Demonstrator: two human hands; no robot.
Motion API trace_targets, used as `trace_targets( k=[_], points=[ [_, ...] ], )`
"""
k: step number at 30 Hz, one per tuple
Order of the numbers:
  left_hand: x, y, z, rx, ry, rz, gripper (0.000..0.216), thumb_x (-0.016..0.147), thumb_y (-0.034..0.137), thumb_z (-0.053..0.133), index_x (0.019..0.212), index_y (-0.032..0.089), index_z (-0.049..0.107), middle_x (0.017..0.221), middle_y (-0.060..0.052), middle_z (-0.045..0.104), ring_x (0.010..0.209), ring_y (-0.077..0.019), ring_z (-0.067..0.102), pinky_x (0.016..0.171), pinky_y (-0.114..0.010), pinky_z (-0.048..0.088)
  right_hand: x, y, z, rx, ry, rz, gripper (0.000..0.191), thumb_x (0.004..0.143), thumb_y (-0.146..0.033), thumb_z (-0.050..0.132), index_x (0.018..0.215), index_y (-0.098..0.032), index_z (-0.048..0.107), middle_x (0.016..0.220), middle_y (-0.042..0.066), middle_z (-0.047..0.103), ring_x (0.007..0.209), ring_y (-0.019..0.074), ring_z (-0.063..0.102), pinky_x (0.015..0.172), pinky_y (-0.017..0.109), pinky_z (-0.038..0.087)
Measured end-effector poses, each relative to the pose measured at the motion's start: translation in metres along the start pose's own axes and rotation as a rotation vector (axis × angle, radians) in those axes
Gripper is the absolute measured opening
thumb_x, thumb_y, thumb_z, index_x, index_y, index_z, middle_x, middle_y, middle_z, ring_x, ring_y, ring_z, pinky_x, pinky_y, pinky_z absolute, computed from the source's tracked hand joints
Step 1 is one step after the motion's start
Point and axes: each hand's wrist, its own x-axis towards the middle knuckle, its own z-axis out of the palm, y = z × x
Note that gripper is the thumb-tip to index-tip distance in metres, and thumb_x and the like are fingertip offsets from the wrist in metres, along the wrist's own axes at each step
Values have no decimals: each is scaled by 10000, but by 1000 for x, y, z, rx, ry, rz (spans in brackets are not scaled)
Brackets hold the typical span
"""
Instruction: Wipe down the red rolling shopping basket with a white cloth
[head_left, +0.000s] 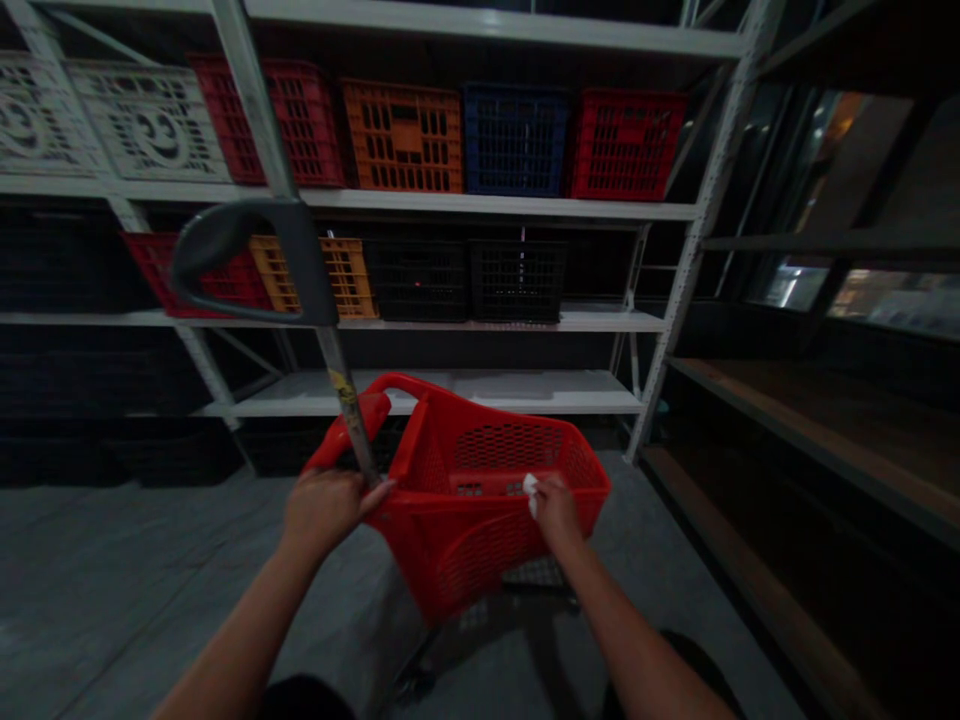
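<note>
A red plastic shopping basket (pixel 480 500) stands tilted on the grey floor in front of me. Its metal pull rod (pixel 346 400) rises to a dark grey handle (pixel 225 235) at the upper left. My left hand (pixel 326 508) is closed around the lower end of the rod, at the basket's near left rim. My right hand (pixel 553 508) rests on the basket's near right rim, fingers pinched on a small white cloth (pixel 530 488).
White metal shelving (pixel 495 205) fills the back wall, with red, orange, blue and black crates on its upper levels. The lowest shelf (pixel 450 392) lies just beyond the basket. Dark wooden shelves (pixel 817 420) run along the right. Grey concrete floor (pixel 127 570) spreads to the left.
</note>
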Motion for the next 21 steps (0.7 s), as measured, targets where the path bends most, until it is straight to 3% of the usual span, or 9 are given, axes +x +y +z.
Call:
trace_targets(
  k=[3,6,10,12,13,14,17,19,21],
  points=[
    [1,0,-1,-25,5,-9,558,759,598,302,563,173,606,600,-109,630,609,-248,564,606,-340,339,-8,-57,49,109,-38,-74,259,640,-21,468,712,-159,674,723,38,566,680,140,526,636,232,423],
    [1,-5,-2,-132,59,-36,510,739,595,359,625,171,620,665,-106,640,674,-247,571,670,-360,368,-10,-92,68,266,-68,-130,243,656,-34,474,703,-175,667,715,26,554,697,140,520,665,242,419],
    [-17,0,-10,-479,390,-133,371,683,510,525,837,181,600,941,-100,624,939,-259,538,857,-409,365,-14,-101,51,438,-29,-99,195,694,-80,475,707,-167,649,724,26,562,730,144,523,698,250,408],
    [-36,23,-15,-707,544,-275,300,676,437,569,839,185,568,983,-92,596,982,-240,523,896,-407,367,-23,-100,34,538,-27,-69,151,713,-126,493,722,-165,638,736,23,576,742,147,528,700,248,407],
    [-46,39,-17,-851,554,-355,287,682,413,571,861,190,551,996,-84,584,973,-226,531,883,-396,388,-29,-100,26,584,-56,-53,132,715,-148,507,734,-164,636,742,21,584,742,149,534,696,247,408],
    [-56,58,-17,-1031,462,-409,314,694,401,564,931,197,527,1035,-80,570,955,-211,546,850,-375,420,-36,-102,19,621,-102,-36,117,714,-167,522,741,-162,636,744,21,591,736,151,540,687,246,411],
    [-75,113,-14,-1564,31,-508,504,732,442,490,1166,215,373,1177,-105,512,924,-201,582,752,-341,480,-59,-114,2,652,-239,-36,109,723,-200,544,750,-163,643,750,21,598,725,151,552,665,238,414],
    [-77,135,-8,-1699,-128,-529,521,719,461,486,1158,193,404,1151,-106,544,971,-212,566,790,-331,467,-69,-122,-4,622,-316,-92,125,739,-191,532,776,-179,651,775,18,602,752,147,557,688,237,415],
    [-74,139,-1,-1700,-183,-524,498,688,449,525,1100,173,474,1088,-90,590,1001,-217,548,846,-323,437,-72,-125,-10,580,-411,-148,159,738,-157,522,818,-198,653,808,14,609,782,142,559,717,239,415]
  ],
)
